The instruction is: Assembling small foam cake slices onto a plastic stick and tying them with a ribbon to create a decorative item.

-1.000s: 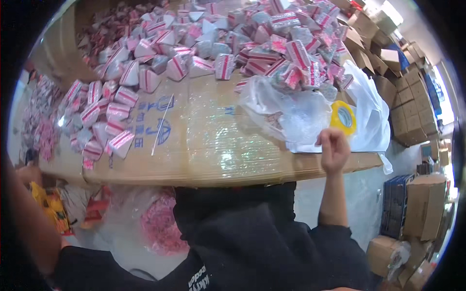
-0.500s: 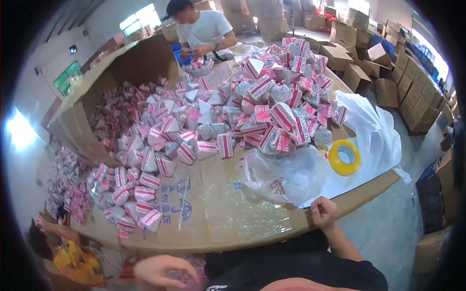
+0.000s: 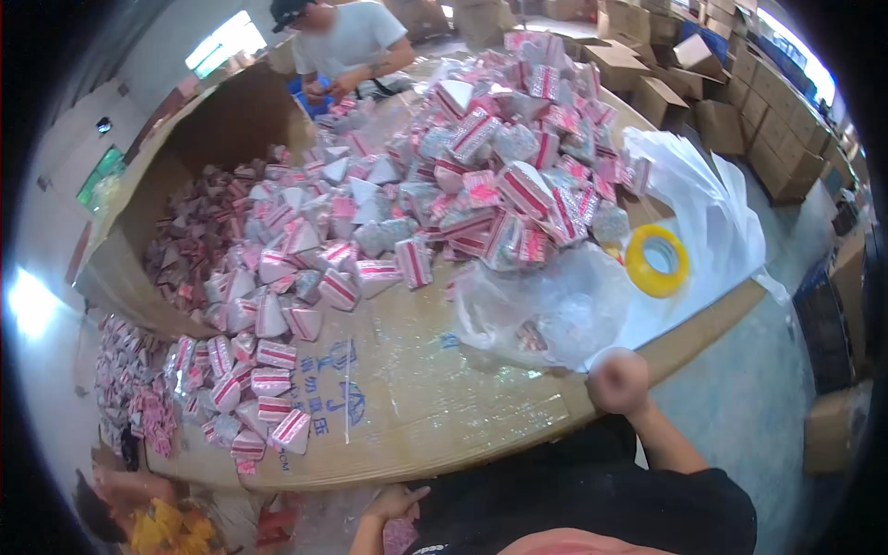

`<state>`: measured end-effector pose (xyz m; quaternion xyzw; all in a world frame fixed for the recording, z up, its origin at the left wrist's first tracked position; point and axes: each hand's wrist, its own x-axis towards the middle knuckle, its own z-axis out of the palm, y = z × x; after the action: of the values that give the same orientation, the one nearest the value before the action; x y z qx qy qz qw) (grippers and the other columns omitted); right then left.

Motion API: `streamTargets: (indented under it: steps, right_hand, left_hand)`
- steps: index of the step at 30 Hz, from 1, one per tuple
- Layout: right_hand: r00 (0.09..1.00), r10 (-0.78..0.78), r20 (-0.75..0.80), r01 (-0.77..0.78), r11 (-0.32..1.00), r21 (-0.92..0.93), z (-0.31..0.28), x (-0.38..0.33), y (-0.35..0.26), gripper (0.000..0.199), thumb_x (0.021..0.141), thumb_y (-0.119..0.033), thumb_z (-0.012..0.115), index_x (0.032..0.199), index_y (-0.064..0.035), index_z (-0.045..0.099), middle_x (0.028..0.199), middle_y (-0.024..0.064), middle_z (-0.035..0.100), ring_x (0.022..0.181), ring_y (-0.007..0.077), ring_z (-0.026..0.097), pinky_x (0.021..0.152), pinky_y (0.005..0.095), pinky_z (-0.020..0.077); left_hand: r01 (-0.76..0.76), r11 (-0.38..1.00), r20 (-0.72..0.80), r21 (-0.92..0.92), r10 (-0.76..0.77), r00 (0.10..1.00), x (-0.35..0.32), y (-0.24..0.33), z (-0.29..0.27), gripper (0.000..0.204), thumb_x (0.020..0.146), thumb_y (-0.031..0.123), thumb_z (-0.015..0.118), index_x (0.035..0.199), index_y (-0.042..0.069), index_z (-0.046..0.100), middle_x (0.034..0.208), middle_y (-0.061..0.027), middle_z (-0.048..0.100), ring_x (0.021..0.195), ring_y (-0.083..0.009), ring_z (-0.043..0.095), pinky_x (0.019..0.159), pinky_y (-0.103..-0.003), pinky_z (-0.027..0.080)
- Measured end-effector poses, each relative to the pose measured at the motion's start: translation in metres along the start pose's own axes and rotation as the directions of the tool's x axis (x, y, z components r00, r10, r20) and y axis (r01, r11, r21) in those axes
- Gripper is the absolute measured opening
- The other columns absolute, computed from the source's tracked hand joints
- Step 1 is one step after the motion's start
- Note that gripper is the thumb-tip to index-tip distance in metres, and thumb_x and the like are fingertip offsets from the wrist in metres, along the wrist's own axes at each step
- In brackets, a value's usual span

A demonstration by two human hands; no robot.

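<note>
Nearest the body, the person's left hand (image 3: 398, 504) is below the near edge of the desk (image 3: 444, 398), beside a pink bundle (image 3: 400, 535); its fingers look partly curled, though whether they grip anything cannot be told; the right hand (image 3: 620, 381) is at that edge, seemingly curled, just beside the clear plastic bag (image 3: 564, 319) and the white sheet (image 3: 647, 316); good handling here would probably mean a light pinch on the thin film, away from the yellow tape roll (image 3: 635, 268) on the sheet, and no push into the wrapped wedges (image 3: 527, 139) heaped beyond, since the loose pile could slide.

Motion blur smears the right hand, so its fingertips and anything within them cannot be made out; the pink bundle is largely hidden; a co-worker in yellow (image 3: 166, 529) is cut off by the lower rim; the bag's contents show only as a small reddish patch; the inside of the open cardboard box (image 3: 120, 268) is partly buried under wedges; farthest, what a co-worker in white (image 3: 365, 37) handles is too small to tell.
</note>
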<state>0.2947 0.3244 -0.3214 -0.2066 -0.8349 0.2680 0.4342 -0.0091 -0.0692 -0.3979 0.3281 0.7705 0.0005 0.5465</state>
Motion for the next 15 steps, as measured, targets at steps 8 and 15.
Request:
streamTargets:
  steps: [8,15]
  right_hand:
    - [0.998,-0.065,-0.024,0.064,0.998,-0.026,-0.001,-0.004,0.008,0.017,0.079,-0.004,0.070,0.068,-0.0039,0.057,0.056,0.0084,0.052,0.045,0.0243,0.052,0.044,0.0353,0.0413]
    - [0.999,0.027,-0.025,-0.028,0.999,-0.043,0.002,-0.006,0.000,0.014,0.079,-0.001,0.069,0.069,-0.0030,0.058,0.056,0.0089,0.051,0.045,0.0248,0.050,0.045,0.0351,0.0412]
  left_hand:
    - [0.026,0.962,-0.068,-0.271,-0.046,0.997,0.007,-0.006,0.003,0.042,0.097,0.042,0.060,0.090,0.002,0.072,0.058,-0.0093,0.065,0.051,-0.0180,0.062,0.053,-0.032,0.049]
    - [-0.058,0.966,-0.092,-0.252,0.036,0.995,0.021,0.011,-0.007,0.033,0.104,0.035,0.050,0.115,0.007,0.064,0.066,-0.0119,0.063,0.043,-0.0220,0.056,0.038,-0.036,0.044]
